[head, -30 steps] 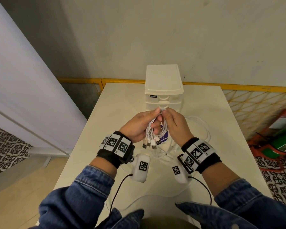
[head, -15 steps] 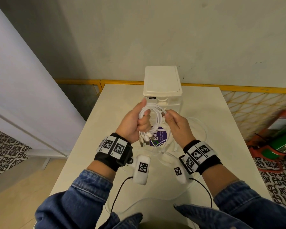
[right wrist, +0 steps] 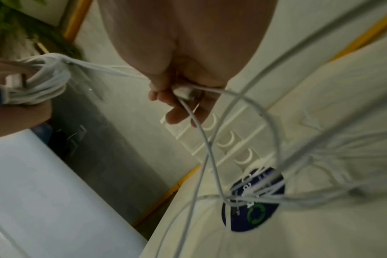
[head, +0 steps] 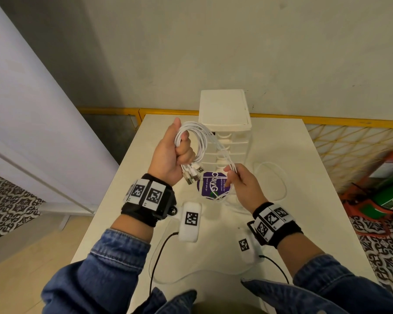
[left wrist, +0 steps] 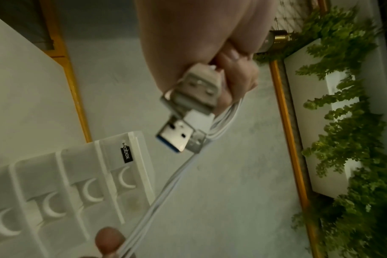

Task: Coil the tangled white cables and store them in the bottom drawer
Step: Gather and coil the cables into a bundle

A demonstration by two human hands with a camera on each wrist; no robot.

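Observation:
My left hand [head: 176,152] is raised above the table and grips a coil of white cables [head: 196,141], whose USB plugs [head: 192,174] hang below the fist. In the left wrist view the plugs [left wrist: 188,111] fill the middle. Strands run from the coil down to my right hand [head: 239,181], which pinches them [right wrist: 183,92]. More loose cable [head: 271,184] lies on the table to the right. The white drawer unit [head: 225,123] stands behind the hands, its drawers shut [right wrist: 227,139].
A round purple sticker [head: 214,185] lies on the white table [head: 304,223] under the cables. Two white tagged units [head: 191,220] with black leads lie near the front edge. A yellow rail [head: 327,121] runs behind the table; orange and green objects [head: 386,196] stand at right.
My left hand has risen and moved left with the coil. My right hand has drawn apart from it to the right, pulling strands taut between them.

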